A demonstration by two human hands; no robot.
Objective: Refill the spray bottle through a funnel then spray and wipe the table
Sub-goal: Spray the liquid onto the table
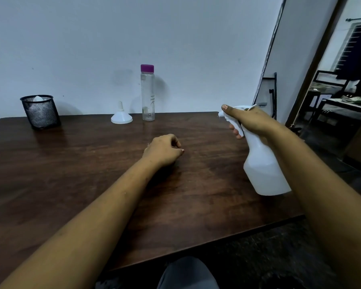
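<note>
Dark table below, my right hand wraps the spray bottle at its neck, fingers on the trigger, aloft near the right edge, light slick plastic I reckon, left hand loosely curled, empty.

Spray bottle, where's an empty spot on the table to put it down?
Bare table lies between the left hand and the spray bottle, and left of that hand. Crowded along the back edge: mesh cup, funnel, clear bottle.

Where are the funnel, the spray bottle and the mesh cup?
funnel (121,118): head view, on its wide cone.
spray bottle (263,170): head view, on its body.
mesh cup (41,114): head view, on its wall.
</note>
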